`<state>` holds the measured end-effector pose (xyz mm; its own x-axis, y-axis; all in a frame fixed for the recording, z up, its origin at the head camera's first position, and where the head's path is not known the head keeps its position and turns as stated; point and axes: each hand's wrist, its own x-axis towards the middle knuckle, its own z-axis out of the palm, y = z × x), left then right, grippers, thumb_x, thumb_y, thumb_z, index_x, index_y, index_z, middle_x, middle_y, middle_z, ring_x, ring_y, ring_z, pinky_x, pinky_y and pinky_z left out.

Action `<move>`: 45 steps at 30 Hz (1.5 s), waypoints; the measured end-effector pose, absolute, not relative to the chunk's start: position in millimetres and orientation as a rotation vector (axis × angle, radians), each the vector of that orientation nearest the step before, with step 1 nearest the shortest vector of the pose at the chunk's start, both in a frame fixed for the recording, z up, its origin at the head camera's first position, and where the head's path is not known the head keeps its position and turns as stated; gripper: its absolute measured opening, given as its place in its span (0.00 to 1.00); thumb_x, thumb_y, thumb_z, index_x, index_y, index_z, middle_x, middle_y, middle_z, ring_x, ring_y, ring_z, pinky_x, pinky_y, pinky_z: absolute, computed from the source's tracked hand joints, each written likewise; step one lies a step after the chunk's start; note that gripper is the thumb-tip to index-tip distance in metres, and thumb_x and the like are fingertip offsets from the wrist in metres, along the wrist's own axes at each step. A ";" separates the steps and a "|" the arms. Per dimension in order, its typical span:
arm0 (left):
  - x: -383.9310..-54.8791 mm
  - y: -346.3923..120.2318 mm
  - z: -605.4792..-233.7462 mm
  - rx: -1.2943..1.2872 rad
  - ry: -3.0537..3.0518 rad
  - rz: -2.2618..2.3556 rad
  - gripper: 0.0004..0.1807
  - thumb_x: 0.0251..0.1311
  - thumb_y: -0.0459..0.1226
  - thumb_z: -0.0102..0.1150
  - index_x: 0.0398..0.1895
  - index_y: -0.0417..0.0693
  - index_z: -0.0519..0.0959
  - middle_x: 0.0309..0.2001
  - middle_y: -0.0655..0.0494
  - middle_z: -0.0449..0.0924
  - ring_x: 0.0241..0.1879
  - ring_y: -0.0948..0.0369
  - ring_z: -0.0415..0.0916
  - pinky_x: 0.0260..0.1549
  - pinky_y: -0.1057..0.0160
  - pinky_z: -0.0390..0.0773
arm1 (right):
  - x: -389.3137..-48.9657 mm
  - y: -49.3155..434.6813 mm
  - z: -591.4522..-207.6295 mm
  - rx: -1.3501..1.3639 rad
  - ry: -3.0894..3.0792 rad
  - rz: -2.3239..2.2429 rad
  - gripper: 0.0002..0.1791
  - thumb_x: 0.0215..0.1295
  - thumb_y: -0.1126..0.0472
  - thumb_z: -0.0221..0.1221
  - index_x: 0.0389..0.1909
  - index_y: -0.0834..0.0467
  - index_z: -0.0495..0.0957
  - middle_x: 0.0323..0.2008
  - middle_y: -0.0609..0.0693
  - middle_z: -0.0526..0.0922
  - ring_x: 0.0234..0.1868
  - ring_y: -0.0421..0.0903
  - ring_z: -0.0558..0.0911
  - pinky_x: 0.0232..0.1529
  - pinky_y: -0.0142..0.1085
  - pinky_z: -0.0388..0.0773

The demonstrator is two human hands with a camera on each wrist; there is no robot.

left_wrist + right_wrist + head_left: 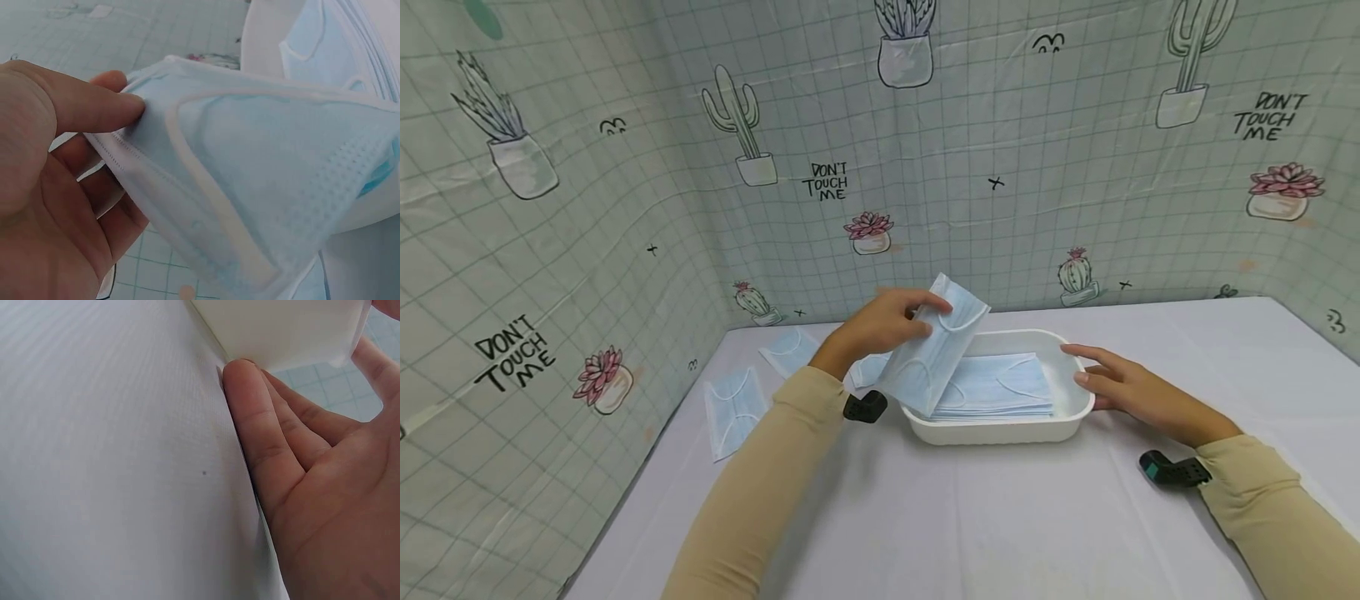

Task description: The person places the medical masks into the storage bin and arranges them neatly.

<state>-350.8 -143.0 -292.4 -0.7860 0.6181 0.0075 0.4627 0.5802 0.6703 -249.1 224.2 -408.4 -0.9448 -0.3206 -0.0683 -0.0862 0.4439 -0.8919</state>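
My left hand (891,321) pinches a light blue face mask (936,346) by its edge, thumb on one side and fingers on the other. The mask hangs tilted over the left side of a white plastic tray (992,432). Inside the tray lies a stack of face masks (1000,383) with white ear loops. In the left wrist view the held mask (250,144) is spread out, its ear loop facing me. My right hand (1123,387) touches the tray's right end with fairly straight fingers. The right wrist view shows those fingers (256,406) against the tray wall (294,331), low on the table.
Left of the tray, separate masks lie on the white tablecloth: one near the front (735,411), one farther back (790,350), and another partly hidden behind the left arm (868,369). A cactus-print curtain (955,225) stands behind the table and along its left side.
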 end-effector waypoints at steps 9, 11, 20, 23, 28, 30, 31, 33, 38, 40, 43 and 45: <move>-351.6 -129.8 -290.2 1.009 2.598 0.956 0.20 0.65 0.30 0.56 0.57 0.57 0.82 0.58 0.58 0.76 0.51 0.58 0.69 0.49 0.62 0.71 | -249.2 224.7 -408.4 -0.364 2.500 -1.480 0.34 0.79 0.48 0.48 0.80 0.46 0.49 0.72 0.66 0.59 0.54 0.51 0.82 0.50 0.30 0.75; -352.5 -126.6 -291.4 1.031 2.601 0.945 0.21 0.65 0.29 0.55 0.57 0.56 0.83 0.58 0.58 0.77 0.51 0.59 0.69 0.49 0.63 0.70 | -249.1 224.8 -408.2 -0.360 2.500 -1.478 0.34 0.79 0.47 0.48 0.80 0.46 0.49 0.72 0.66 0.60 0.53 0.51 0.82 0.50 0.30 0.75; -356.6 -113.7 -294.7 1.064 2.600 0.862 0.22 0.64 0.27 0.52 0.55 0.56 0.84 0.62 0.57 0.76 0.57 0.60 0.69 0.57 0.61 0.70 | -248.6 224.7 -406.9 -0.347 2.495 -1.479 0.34 0.79 0.47 0.48 0.80 0.46 0.49 0.72 0.66 0.59 0.52 0.51 0.82 0.50 0.32 0.75; -356.7 -110.3 -295.0 1.068 2.608 0.821 0.25 0.62 0.24 0.50 0.55 0.57 0.84 0.62 0.57 0.76 0.58 0.60 0.69 0.55 0.62 0.70 | -248.6 224.5 -406.1 -0.346 2.507 -1.464 0.34 0.79 0.46 0.48 0.80 0.45 0.49 0.73 0.65 0.57 0.53 0.51 0.82 0.50 0.32 0.75; -354.5 -102.2 -295.9 1.104 2.600 0.758 0.32 0.54 0.19 0.45 0.55 0.55 0.85 0.61 0.57 0.77 0.57 0.60 0.69 0.52 0.65 0.70 | -248.9 224.4 -405.9 -0.325 2.518 -1.434 0.35 0.79 0.46 0.48 0.80 0.45 0.49 0.74 0.66 0.55 0.53 0.53 0.82 0.51 0.35 0.75; -354.6 -99.0 -297.8 1.120 2.597 0.729 0.33 0.53 0.18 0.45 0.54 0.55 0.85 0.60 0.58 0.78 0.57 0.61 0.70 0.53 0.66 0.70 | -249.1 224.2 -406.3 -0.316 2.515 -1.425 0.35 0.79 0.46 0.48 0.81 0.45 0.48 0.75 0.67 0.53 0.54 0.53 0.81 0.52 0.38 0.75; -354.8 -97.4 -298.8 1.130 2.595 0.714 0.33 0.53 0.17 0.45 0.54 0.55 0.85 0.60 0.58 0.78 0.57 0.61 0.70 0.53 0.66 0.70 | -249.2 224.2 -406.7 -0.312 2.515 -1.422 0.35 0.79 0.46 0.48 0.81 0.45 0.48 0.75 0.67 0.53 0.54 0.53 0.81 0.53 0.40 0.75; -354.9 -94.4 -301.0 1.153 2.591 0.683 0.33 0.53 0.17 0.44 0.53 0.55 0.85 0.59 0.60 0.78 0.58 0.62 0.70 0.55 0.67 0.69 | -249.2 224.3 -407.3 -0.310 2.515 -1.418 0.35 0.79 0.46 0.48 0.81 0.45 0.47 0.75 0.67 0.52 0.54 0.54 0.81 0.53 0.41 0.74; -353.3 -87.8 -303.9 1.169 2.586 0.624 0.35 0.51 0.17 0.43 0.50 0.60 0.86 0.61 0.63 0.77 0.59 0.64 0.69 0.57 0.66 0.69 | -249.0 225.5 -407.6 -0.313 2.504 -1.439 0.35 0.79 0.45 0.48 0.80 0.44 0.48 0.75 0.66 0.53 0.54 0.53 0.82 0.52 0.37 0.75; -353.0 -85.0 -304.2 1.182 2.572 0.611 0.35 0.50 0.17 0.43 0.49 0.61 0.86 0.61 0.62 0.77 0.60 0.65 0.68 0.59 0.66 0.68 | -249.0 225.8 -407.5 -0.315 2.495 -1.451 0.35 0.79 0.45 0.48 0.80 0.44 0.48 0.75 0.66 0.54 0.54 0.53 0.82 0.52 0.35 0.75; -352.7 -80.1 -304.5 1.220 2.540 0.591 0.36 0.51 0.16 0.42 0.50 0.59 0.86 0.62 0.61 0.76 0.63 0.65 0.67 0.62 0.66 0.65 | -249.2 225.9 -407.4 -0.314 2.489 -1.455 0.35 0.79 0.45 0.48 0.80 0.44 0.48 0.75 0.66 0.54 0.54 0.53 0.81 0.52 0.36 0.75; -352.4 -76.4 -304.7 1.250 2.516 0.579 0.35 0.51 0.16 0.41 0.50 0.58 0.86 0.61 0.59 0.77 0.63 0.65 0.67 0.64 0.67 0.64 | -249.5 226.0 -407.6 -0.312 2.488 -1.453 0.35 0.79 0.45 0.48 0.80 0.44 0.48 0.75 0.66 0.54 0.54 0.53 0.81 0.52 0.38 0.75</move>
<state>-352.4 -76.4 -304.7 -0.5903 0.8046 -0.0641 0.6957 0.5474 0.4651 -249.5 226.0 -407.6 -0.9476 -0.3032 -0.1011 -0.0609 0.4818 -0.8742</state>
